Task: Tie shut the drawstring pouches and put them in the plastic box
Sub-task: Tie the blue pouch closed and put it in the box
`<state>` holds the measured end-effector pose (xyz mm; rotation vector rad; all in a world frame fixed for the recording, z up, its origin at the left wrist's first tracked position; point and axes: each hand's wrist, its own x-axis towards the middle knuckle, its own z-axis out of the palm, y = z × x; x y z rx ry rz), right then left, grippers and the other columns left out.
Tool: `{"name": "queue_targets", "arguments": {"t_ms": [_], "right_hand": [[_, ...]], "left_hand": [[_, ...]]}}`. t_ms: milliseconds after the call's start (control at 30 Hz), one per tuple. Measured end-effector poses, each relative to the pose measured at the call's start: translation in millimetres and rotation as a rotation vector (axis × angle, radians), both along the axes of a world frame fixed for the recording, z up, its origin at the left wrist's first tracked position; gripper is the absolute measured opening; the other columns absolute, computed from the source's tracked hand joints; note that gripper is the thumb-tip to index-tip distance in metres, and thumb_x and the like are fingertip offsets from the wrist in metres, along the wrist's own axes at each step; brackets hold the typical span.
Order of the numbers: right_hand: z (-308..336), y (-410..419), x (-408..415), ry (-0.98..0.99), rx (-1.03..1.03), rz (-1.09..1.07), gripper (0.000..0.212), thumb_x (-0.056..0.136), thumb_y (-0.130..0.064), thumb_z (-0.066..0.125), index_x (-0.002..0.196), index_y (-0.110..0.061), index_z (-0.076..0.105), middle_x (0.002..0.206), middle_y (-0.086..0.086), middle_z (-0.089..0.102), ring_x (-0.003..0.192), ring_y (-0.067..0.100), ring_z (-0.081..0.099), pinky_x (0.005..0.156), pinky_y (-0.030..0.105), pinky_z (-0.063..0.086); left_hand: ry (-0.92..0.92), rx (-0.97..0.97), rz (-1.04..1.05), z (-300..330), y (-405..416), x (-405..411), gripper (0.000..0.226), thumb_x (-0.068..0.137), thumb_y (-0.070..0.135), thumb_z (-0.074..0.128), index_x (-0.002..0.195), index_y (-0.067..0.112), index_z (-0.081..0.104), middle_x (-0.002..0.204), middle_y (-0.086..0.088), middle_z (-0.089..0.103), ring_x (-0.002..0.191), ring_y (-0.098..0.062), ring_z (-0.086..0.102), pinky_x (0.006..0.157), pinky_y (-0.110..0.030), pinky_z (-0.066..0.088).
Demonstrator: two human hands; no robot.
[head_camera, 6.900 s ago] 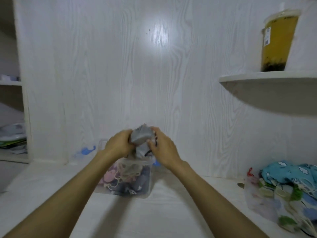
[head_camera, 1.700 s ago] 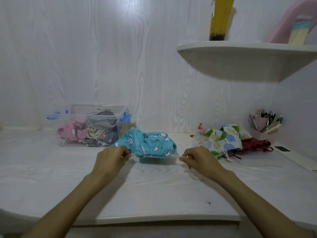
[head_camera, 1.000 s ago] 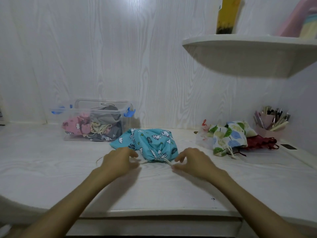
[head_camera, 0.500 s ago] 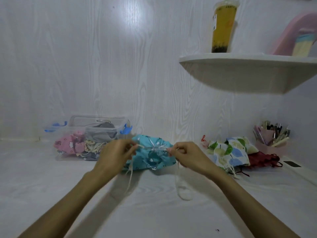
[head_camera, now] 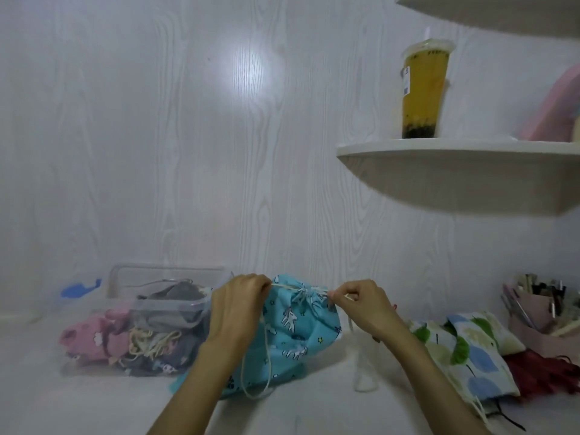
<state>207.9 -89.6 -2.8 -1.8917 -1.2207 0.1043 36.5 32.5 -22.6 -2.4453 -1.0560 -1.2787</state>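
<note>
Head view: both forearms reach in from 6 o'clock toward a blue pouch held up at the centre of the desk.
Left hand (head_camera: 240, 312): fingers curled, pinching one cream cord (head_camera: 284, 287) just at 9 o'clock of the gathered neck; the loose tail hangs down in a loop below the wrist.
Right hand (head_camera: 361, 304): fingers curled, pinching the other cord end at 3 o'clock of the neck; a second loop dangles beneath it.
Change: half a second ago the hands were closer to the knot with slack cord between them; now they draw apart and the cord runs straight and taut. A second ago the pouch lay flat on the desk; now its neck is lifted.
Meaning: by my reading the knot is being cinched, so this pouch is nearly ready for the box.
Blue pouch (head_camera: 298, 337): bright blue cloth printed with white unicorns and yellow stars, mouth bunched into tight pleats at 12 o'clock, body sagging to the desk (head_camera: 94, 403).
Waiting pouches: a leaf-print pouch (head_camera: 464, 350) and a dark red one (head_camera: 546, 375) lie at 3 o'clock, not yet handled.
Plastic box (head_camera: 163, 309): clear, open, at 9 o'clock of the blue pouch, already holding pink and grey pouches.
Farther back: a pen holder (head_camera: 539, 318) at 3 o'clock; a yellow drink cup (head_camera: 422, 92) on a wall shelf (head_camera: 455, 152) at 1 o'clock.
</note>
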Motion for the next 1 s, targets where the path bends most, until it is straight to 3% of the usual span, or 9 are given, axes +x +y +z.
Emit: {"name": "queue_targets", "arguments": {"t_ms": [67,200,267,433,533,633,733,867,1000], "right_hand": [[4,5,12,0.002,-0.040,0.009,0.012,0.086,-0.033,0.065,0.090,-0.023,0.068,0.109,0.001,0.065,0.109,0.014,0.056,0.079,0.024,0.039],[12,10,14,-0.037,-0.102,0.147,0.050,0.072,-0.048,0.074,0.117,-0.036,0.055,0.080,-0.015,0.044,0.069,-0.003,0.042,0.062,0.016,0.037],[9,20,5,-0.099,-0.075,0.201,0.057,0.067,-0.054,0.075,0.120,-0.044,0.054,0.071,-0.020,0.038,0.066,-0.004,0.040,0.068,0.019,0.042],[-9,42,-12,-0.205,-0.020,0.212,0.046,0.066,-0.062,0.069,0.107,-0.043,0.067,0.098,-0.017,0.070,0.088,0.000,0.061,0.080,0.028,0.053],[-18,45,-14,-0.280,-0.012,0.074,0.027,0.078,-0.053,0.065,0.096,-0.035,0.073,0.094,-0.012,0.073,0.080,0.003,0.064,0.070,0.026,0.053],[-21,44,-10,-0.197,0.000,0.019,0.021,0.080,-0.048,0.067,0.090,-0.032,0.075,0.089,-0.011,0.073,0.076,0.003,0.064,0.064,0.024,0.051],[-22,45,-8,-0.142,0.017,-0.002,0.022,0.078,-0.047,0.068,0.091,-0.031,0.076,0.094,-0.009,0.073,0.081,0.004,0.064,0.065,0.022,0.048],[-20,45,-12,-0.150,0.048,-0.031,0.024,0.078,-0.050,0.068,0.092,-0.031,0.075,0.096,-0.008,0.073,0.085,0.005,0.064,0.069,0.024,0.052],[-18,43,-17,-0.183,0.068,-0.065,0.025,0.080,-0.048,0.066,0.095,-0.030,0.074,0.098,-0.007,0.073,0.085,0.005,0.063,0.062,0.018,0.045]], "left_hand": [[-0.011,-0.052,0.015,5,6,11,0.017,0.092,0.020,0.054,0.095,0.028,0.068,0.089,0.006,0.070,0.081,-0.013,0.062,0.061,-0.028,0.044],[-0.033,-0.137,-0.078,13,9,19,0.019,0.093,0.029,0.052,0.103,0.036,0.067,0.100,0.015,0.069,0.090,-0.004,0.062,0.062,-0.021,0.037],[-0.049,-0.195,-0.127,13,7,20,0.018,0.091,0.028,0.055,0.100,0.036,0.068,0.096,0.015,0.070,0.081,-0.001,0.060,0.059,-0.016,0.039],[-0.188,-0.324,-0.261,18,7,18,0.017,0.084,0.019,0.064,0.091,0.033,0.072,0.084,0.014,0.072,0.075,0.003,0.064,0.068,-0.015,0.051],[-0.217,-0.306,-0.200,19,7,12,0.009,0.081,0.026,0.070,0.080,0.035,0.067,0.071,0.018,0.065,0.067,0.004,0.060,0.059,-0.014,0.045],[-0.077,-0.371,-0.097,17,8,6,0.015,0.076,0.038,0.073,0.079,0.034,0.059,0.076,0.019,0.058,0.072,-0.002,0.059,0.059,-0.022,0.044],[0.051,-0.545,-0.175,21,5,3,0.003,0.080,0.038,0.069,0.079,0.035,0.068,0.078,0.016,0.065,0.072,-0.004,0.061,0.059,-0.022,0.046],[0.111,-0.651,-0.266,12,-2,19,0.040,0.091,0.043,0.052,0.082,0.010,0.074,0.065,-0.003,0.062,0.050,-0.013,0.046,0.054,-0.027,0.042],[0.037,-0.616,-0.178,4,-10,28,0.049,0.094,0.048,0.043,0.083,0.011,0.074,0.074,-0.008,0.072,0.063,-0.017,0.065,0.071,-0.036,0.056]]}}
